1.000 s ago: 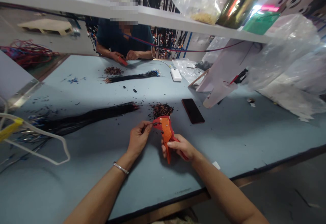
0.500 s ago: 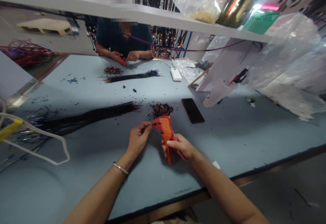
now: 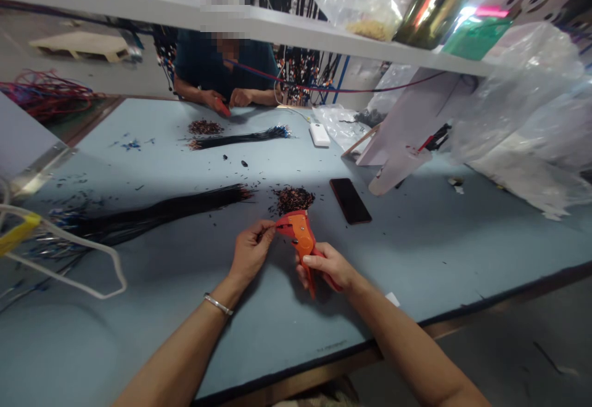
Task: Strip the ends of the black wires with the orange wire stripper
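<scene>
My right hand (image 3: 326, 266) is wrapped round the handles of an orange and red wire stripper (image 3: 303, 237). Its head points up and left, over the blue-grey table. Pinched in my left hand (image 3: 252, 250) is a thin black wire, whose end reaches the stripper's jaws; most of the wire is hidden by the fingers. Just beyond the tool lies a pile of small black and copper scraps (image 3: 293, 200). A long bundle of black wires (image 3: 171, 213) stretches across the table to the left of my hands.
A dark phone (image 3: 350, 201) lies right of the scraps. Across the table, a person's hands (image 3: 226, 100) hold a red tool near a second wire bundle (image 3: 240, 139). A white shelf (image 3: 277, 24) crosses above; a white hanger-like frame (image 3: 115, 271) stands at left.
The stripper's lower handle has swung slightly right, towards the other handle, in my right hand. My left hand has stayed almost still at the jaws.
</scene>
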### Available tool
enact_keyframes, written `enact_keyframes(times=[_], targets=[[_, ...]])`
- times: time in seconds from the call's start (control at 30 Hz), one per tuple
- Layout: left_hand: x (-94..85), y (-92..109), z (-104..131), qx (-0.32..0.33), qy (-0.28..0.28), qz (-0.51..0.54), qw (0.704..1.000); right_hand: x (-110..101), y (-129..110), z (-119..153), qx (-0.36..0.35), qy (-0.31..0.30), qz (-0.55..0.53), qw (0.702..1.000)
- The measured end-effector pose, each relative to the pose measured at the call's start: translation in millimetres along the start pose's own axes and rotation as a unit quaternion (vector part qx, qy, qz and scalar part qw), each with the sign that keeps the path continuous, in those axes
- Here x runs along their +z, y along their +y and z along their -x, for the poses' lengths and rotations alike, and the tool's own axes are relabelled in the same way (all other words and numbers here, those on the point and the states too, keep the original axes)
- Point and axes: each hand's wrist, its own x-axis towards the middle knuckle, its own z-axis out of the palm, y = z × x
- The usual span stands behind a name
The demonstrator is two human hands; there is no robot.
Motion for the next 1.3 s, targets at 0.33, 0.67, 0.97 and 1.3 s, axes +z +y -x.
enact_keyframes(times=[0.33, 0.67, 0.97, 1.3], targets=[[-0.4, -0.4, -0.1, 0.023, 0.003, -0.026, 0.999, -4.1, -1.0, 0.2, 0.014, -0.017, -0.039, 0.999], [-0.4, -1.0, 1.2, 0.04, 0.002, -0.046, 0.998, -7.5, -3.1, 1.6, 0.023, -0.024, -0.042, 0.999], [-0.5, 0.5, 2.3, 0.044, 0.003, -0.05, 0.998, -8.0, -3.5, 1.6, 0.021, -0.028, -0.035, 0.999], [0.5, -1.3, 2.9, 0.056, 0.013, -0.06, 0.997, -7.9, -3.8, 2.3, 0.03, -0.028, -0.037, 0.998]])
